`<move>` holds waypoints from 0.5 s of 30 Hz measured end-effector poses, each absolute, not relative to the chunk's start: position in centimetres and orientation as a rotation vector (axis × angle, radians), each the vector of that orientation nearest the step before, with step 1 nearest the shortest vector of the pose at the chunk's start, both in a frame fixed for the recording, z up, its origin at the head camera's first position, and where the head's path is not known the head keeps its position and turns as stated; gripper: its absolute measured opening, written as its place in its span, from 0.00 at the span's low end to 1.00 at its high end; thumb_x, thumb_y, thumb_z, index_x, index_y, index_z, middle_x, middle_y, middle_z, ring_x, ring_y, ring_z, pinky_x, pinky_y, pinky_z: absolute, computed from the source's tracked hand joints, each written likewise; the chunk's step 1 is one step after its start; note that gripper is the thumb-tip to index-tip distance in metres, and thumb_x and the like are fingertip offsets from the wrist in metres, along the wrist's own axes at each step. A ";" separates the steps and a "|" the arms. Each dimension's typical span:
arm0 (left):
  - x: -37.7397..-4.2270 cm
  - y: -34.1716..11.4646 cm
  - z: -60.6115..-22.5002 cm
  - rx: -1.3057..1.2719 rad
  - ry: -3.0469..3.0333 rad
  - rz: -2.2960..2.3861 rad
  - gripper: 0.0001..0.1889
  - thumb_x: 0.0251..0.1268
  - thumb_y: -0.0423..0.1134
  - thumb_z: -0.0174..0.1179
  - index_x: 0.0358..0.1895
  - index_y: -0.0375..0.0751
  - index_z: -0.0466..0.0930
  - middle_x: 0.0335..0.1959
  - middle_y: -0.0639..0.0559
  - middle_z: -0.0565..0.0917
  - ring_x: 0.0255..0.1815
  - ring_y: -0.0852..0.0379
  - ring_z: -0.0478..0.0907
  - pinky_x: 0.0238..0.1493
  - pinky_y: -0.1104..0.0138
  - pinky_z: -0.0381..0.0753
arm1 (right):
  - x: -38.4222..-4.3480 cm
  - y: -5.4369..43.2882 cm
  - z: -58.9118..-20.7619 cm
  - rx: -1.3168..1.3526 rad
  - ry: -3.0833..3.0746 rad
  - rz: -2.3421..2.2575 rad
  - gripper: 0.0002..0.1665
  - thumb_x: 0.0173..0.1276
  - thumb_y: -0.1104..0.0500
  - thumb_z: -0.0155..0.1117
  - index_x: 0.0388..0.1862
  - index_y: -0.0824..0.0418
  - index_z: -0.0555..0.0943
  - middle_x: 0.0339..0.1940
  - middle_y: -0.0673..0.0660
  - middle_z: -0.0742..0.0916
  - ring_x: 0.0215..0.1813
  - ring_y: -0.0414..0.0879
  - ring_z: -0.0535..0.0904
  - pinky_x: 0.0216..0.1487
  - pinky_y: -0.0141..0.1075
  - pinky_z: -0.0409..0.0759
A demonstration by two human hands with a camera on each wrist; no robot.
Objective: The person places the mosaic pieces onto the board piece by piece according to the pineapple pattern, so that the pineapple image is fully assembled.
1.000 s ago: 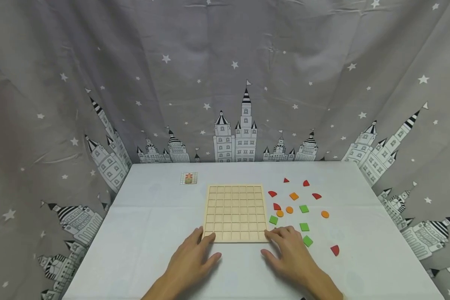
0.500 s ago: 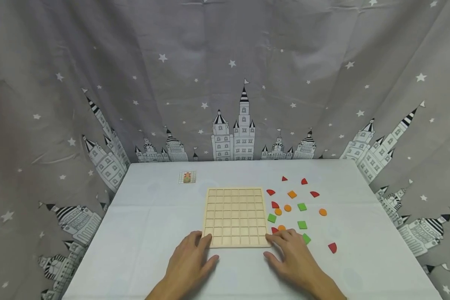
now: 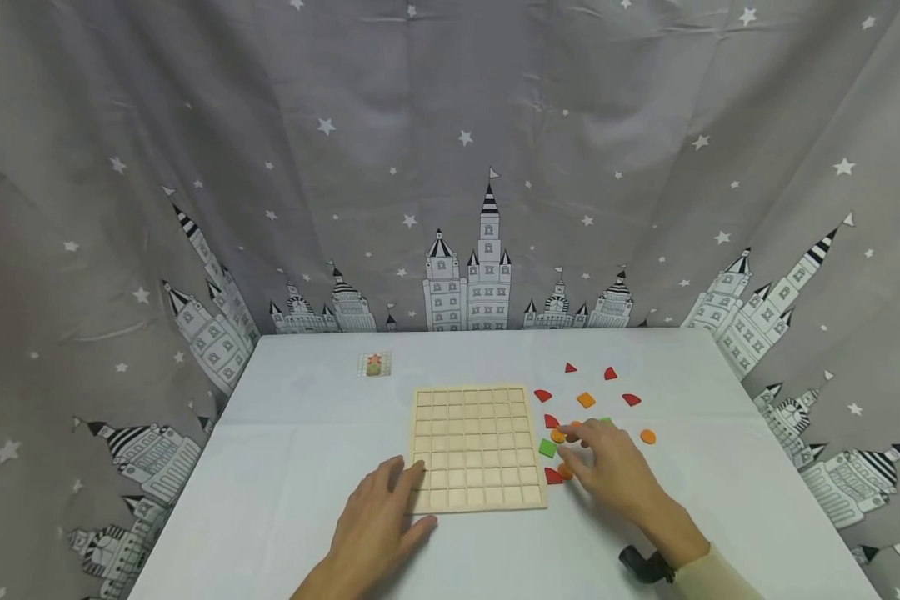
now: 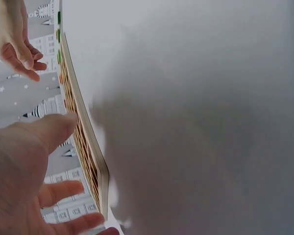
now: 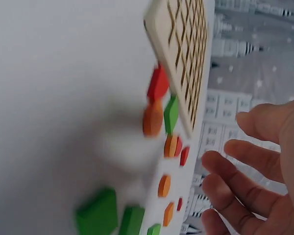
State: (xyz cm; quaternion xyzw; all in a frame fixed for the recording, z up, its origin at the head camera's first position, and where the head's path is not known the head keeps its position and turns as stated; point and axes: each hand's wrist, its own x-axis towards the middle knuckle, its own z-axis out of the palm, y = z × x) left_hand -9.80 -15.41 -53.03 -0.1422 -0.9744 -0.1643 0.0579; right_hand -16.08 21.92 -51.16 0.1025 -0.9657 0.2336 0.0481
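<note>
A pale wooden grid board (image 3: 478,450) lies on the white table, its compartments bare. My left hand (image 3: 378,517) rests at the board's front left corner, fingers spread and index finger along the edge. Right of the board my right hand (image 3: 615,467) hovers over the loose pieces, fingers loosely bent with nothing between them. Nearest to it are a green square (image 3: 547,448), a red quarter circle (image 3: 553,476) and an orange disc (image 3: 566,471). In the right wrist view green squares (image 5: 96,212) lie in the foreground. Some pieces are hidden under the right hand in the head view.
A small pattern card (image 3: 374,364) lies behind the board to the left. Farther right are a red triangle (image 3: 571,367), an orange square (image 3: 586,400) and another orange disc (image 3: 648,436). A grey castle-print curtain (image 3: 450,167) hangs behind the table.
The board has slid toward me, uncovering pieces near its right edge. My right hand has left the board's corner and moved up and right over the pieces. My left hand stays by the board.
</note>
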 end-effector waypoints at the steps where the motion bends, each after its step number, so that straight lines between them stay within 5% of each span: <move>1: -9.9 -15.5 -53.0 -0.429 -2.977 -0.520 0.40 0.70 0.58 0.84 0.80 0.46 0.82 0.80 0.33 0.82 0.76 0.29 0.84 0.73 0.32 0.86 | -16.7 22.3 -51.2 0.305 -2.941 0.722 0.22 0.80 0.53 0.82 0.69 0.56 0.93 0.53 0.53 0.96 0.55 0.51 0.88 0.61 0.53 0.92; 5: -10.4 -15.8 -53.1 -0.442 -3.008 -0.574 0.39 0.70 0.58 0.83 0.79 0.47 0.85 0.85 0.36 0.80 0.83 0.26 0.79 0.79 0.28 0.81 | -19.6 23.3 -51.6 0.276 -2.929 0.763 0.24 0.82 0.55 0.80 0.72 0.58 0.91 0.56 0.57 0.95 0.56 0.53 0.88 0.59 0.52 0.94; 15: -11.4 -15.9 -53.5 -0.442 -2.995 -0.557 0.32 0.68 0.55 0.85 0.72 0.50 0.90 0.81 0.38 0.84 0.79 0.25 0.82 0.71 0.31 0.88 | -27.3 25.3 -52.1 0.095 -2.967 0.823 0.25 0.86 0.56 0.73 0.77 0.63 0.87 0.63 0.68 0.92 0.59 0.61 0.88 0.66 0.58 0.94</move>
